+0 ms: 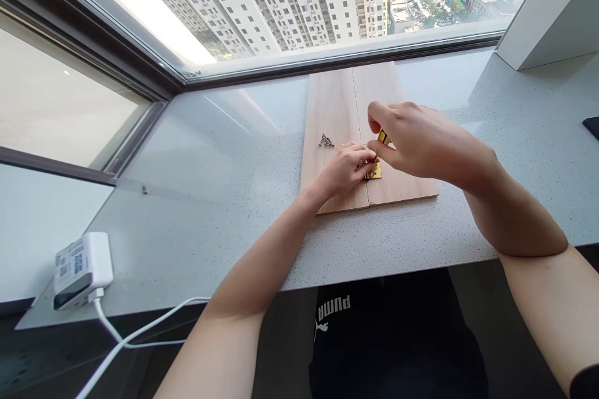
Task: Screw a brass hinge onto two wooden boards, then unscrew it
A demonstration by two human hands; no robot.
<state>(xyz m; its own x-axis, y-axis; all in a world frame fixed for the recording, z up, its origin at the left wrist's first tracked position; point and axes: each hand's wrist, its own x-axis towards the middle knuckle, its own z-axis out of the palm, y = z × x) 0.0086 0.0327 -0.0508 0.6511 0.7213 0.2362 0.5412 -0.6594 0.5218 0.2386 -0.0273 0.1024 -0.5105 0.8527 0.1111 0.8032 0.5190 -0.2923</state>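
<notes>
Two pale wooden boards (327, 103) lie side by side on the counter, with a narrow seam between them. Near their front end a brass-coloured hinge (375, 171) rests across the seam, partly covered by fingers. My left hand (346, 168) is closed at the hinge, its fingertips pressed together around a small spot there; what they pinch is hidden. Above it, my right hand (416, 137) is wrapped round a screwdriver (383, 136) with a yellow and black handle, tilted down toward the hinge. Several screws (326, 140) lie in a small pile on the left board.
The speckled white counter (224, 199) runs along a window. A white charger (84, 268) with a white cable (154, 324) stands at the left edge. A white box (552, 12) sits at the back right, and a dark object (592, 126) lies at the right edge.
</notes>
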